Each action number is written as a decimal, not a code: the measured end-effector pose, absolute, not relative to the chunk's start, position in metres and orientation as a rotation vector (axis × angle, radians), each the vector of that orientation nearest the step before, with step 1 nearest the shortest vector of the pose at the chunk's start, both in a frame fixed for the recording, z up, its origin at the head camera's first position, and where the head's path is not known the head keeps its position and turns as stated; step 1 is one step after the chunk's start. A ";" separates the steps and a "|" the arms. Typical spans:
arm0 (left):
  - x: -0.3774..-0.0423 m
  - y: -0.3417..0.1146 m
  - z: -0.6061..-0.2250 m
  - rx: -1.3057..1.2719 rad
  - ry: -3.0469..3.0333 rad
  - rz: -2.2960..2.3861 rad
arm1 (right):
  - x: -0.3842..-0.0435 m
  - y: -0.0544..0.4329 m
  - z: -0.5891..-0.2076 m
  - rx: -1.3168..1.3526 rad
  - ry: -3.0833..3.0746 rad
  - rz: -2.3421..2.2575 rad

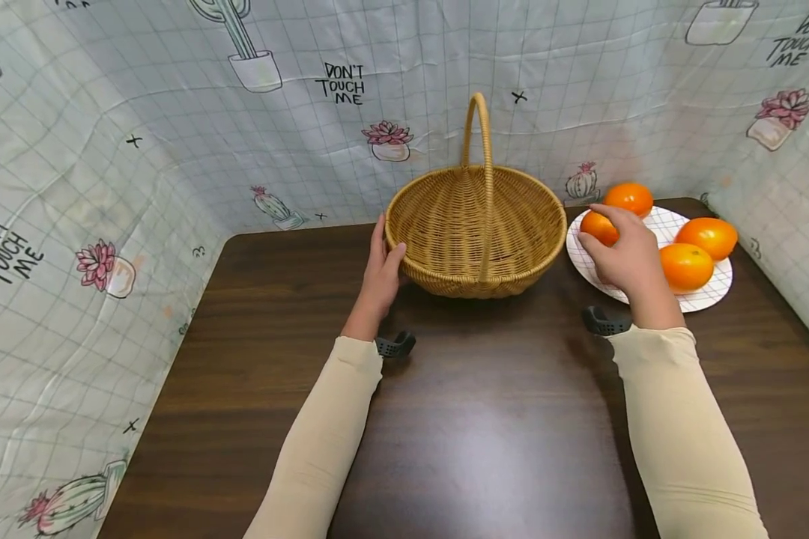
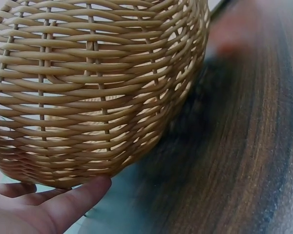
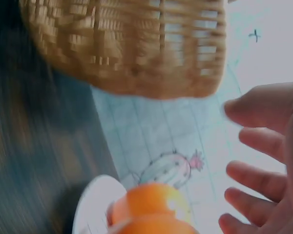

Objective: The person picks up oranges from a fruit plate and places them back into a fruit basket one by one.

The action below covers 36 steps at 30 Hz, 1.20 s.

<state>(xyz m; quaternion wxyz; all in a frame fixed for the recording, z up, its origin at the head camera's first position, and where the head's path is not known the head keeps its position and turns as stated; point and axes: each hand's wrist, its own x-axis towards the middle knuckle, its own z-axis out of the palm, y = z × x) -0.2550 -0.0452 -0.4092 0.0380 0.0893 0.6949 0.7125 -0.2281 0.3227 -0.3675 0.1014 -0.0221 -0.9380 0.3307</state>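
A wicker basket [image 1: 438, 224] with a tall arched handle stands near the back wall. At its left side my left hand [image 1: 381, 263] grips the rim, thumb in front and fingers around the outside. In the left wrist view, the thumb [image 2: 90, 190] meets the woven edge. My right hand [image 1: 623, 251] hovers over the left part of a white plate [image 1: 711, 292], fingers spread and nothing between them. Several smooth, glossy orange fruits [image 1: 686, 268] lie on that plate. One fruit [image 1: 598, 227] shows just beyond the right thumb and index finger, partly hidden by them.
Dark wooden table [image 1: 297, 314] spreads under everything. A white printed cloth [image 1: 297, 135] hangs close behind the basket and along both sides. The plate stands just right of the basket, near the table's back right corner.
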 end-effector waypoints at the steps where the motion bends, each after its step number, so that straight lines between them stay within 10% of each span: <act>1: -0.255 -0.046 -0.410 0.284 2.131 2.185 | -0.229 0.325 -0.369 -0.052 -2.786 0.935; 36: -0.242 -0.047 -0.386 0.300 2.035 2.214 | -0.226 0.339 -0.379 -0.130 -3.076 0.551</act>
